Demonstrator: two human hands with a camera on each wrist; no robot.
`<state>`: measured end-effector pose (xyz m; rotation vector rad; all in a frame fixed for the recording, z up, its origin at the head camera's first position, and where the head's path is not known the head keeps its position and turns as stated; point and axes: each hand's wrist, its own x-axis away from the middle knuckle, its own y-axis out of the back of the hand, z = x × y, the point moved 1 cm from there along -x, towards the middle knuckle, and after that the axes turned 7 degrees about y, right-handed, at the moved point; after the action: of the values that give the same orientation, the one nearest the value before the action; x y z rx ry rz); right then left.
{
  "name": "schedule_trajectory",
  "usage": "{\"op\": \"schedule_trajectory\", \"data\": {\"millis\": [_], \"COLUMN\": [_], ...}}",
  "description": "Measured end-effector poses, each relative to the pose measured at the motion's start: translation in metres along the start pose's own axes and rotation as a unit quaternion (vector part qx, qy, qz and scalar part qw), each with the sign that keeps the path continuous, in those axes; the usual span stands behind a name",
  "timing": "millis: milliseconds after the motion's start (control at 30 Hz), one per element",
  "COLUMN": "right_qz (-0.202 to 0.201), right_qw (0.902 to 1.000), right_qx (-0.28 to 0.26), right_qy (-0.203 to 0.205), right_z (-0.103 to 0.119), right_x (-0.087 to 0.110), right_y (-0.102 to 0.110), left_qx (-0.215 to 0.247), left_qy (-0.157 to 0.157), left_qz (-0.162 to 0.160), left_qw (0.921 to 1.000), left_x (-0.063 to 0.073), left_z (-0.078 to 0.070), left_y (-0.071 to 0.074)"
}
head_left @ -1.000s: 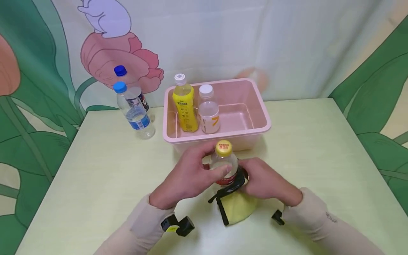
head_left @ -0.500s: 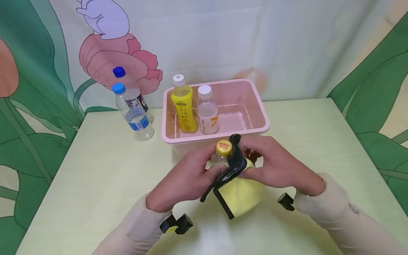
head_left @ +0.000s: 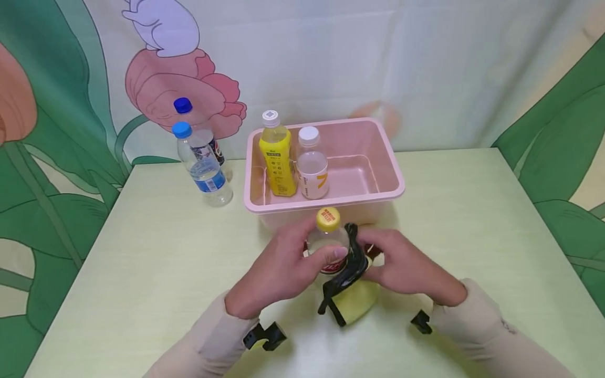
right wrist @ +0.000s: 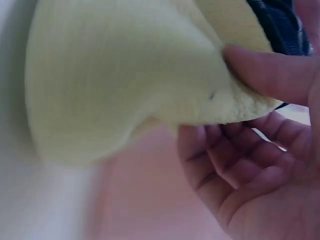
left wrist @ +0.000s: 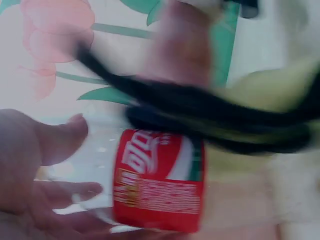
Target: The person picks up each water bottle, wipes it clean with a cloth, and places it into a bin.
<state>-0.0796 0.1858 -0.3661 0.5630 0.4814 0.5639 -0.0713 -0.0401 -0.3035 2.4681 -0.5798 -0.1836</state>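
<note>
In the head view my left hand (head_left: 283,262) holds a clear bottle (head_left: 326,241) with a yellow cap, fingers behind it and thumb across its front. The bottle stands upright just before the pink bin. Its red label (left wrist: 157,185) shows in the left wrist view. My right hand (head_left: 402,265) pinches a yellow cloth (head_left: 358,302) with black edging, which lies against the bottle's right side. In the right wrist view, thumb and fingers grip the cloth (right wrist: 110,85) by its edge. Blur hides part of the black edging in the left wrist view.
The pink bin (head_left: 326,205) holds a yellow-labelled bottle (head_left: 279,163) and a white-capped bottle (head_left: 313,168). Two blue-capped bottles, the nearer one clear (head_left: 205,170), stand at the back left of the table (head_left: 165,273). A printed curtain (head_left: 302,58) hangs behind.
My right hand rose with the cloth beside the cap, covering much of the bottle, then came back down. The bottle shows more fully now. My left hand kept its hold.
</note>
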Motion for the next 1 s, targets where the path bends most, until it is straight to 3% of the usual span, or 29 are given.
{"op": "schedule_trajectory", "data": {"millis": [133, 200, 267, 367, 500, 600, 733, 800, 867, 933, 1000], "right_qz": [-0.072, -0.082, -0.072, -0.030, 0.045, 0.045, -0.052, -0.098, -0.120, -0.122, -0.117], "right_qw": [0.9931, 0.9917, 0.9943, 0.9970, 0.9911, 0.9912, 0.9952, 0.9896, 0.9829, 0.9812, 0.9843], "right_qx": [-0.017, -0.007, 0.026, 0.071, 0.098, 0.089, 0.083, 0.084, 0.082, 0.073, 0.061], "right_qy": [0.091, 0.099, 0.075, -0.003, -0.078, -0.087, -0.001, 0.064, 0.113, 0.131, 0.117], "right_z": [0.036, 0.042, 0.037, 0.017, -0.007, -0.006, 0.016, 0.025, 0.031, 0.031, 0.030], "right_x": [-0.011, -0.015, -0.016, -0.008, 0.003, 0.005, 0.000, -0.005, -0.010, -0.013, -0.013], "right_y": [0.031, 0.033, 0.026, 0.001, -0.030, -0.028, -0.001, 0.011, 0.018, 0.022, 0.023], "left_qx": [-0.020, -0.024, -0.013, 0.009, 0.029, 0.059, 0.103, 0.102, 0.092, 0.083, 0.083], "left_qy": [0.000, 0.013, 0.033, 0.056, 0.022, 0.005, 0.003, -0.003, -0.012, -0.020, -0.030], "left_qz": [0.025, 0.028, 0.024, 0.010, -0.013, -0.018, -0.010, -0.013, -0.016, -0.015, -0.005], "left_qw": [0.9995, 0.9992, 0.9991, 0.9984, 0.9992, 0.9981, 0.9946, 0.9947, 0.9955, 0.9962, 0.9960], "left_x": [-0.002, -0.003, -0.003, -0.003, -0.004, -0.005, -0.005, -0.006, -0.008, -0.010, -0.012], "left_z": [-0.003, -0.003, -0.002, 0.001, 0.006, 0.010, 0.013, 0.014, 0.015, 0.016, 0.018], "left_y": [0.006, 0.007, 0.007, 0.004, 0.001, -0.001, -0.003, -0.004, -0.005, -0.005, -0.003]}}
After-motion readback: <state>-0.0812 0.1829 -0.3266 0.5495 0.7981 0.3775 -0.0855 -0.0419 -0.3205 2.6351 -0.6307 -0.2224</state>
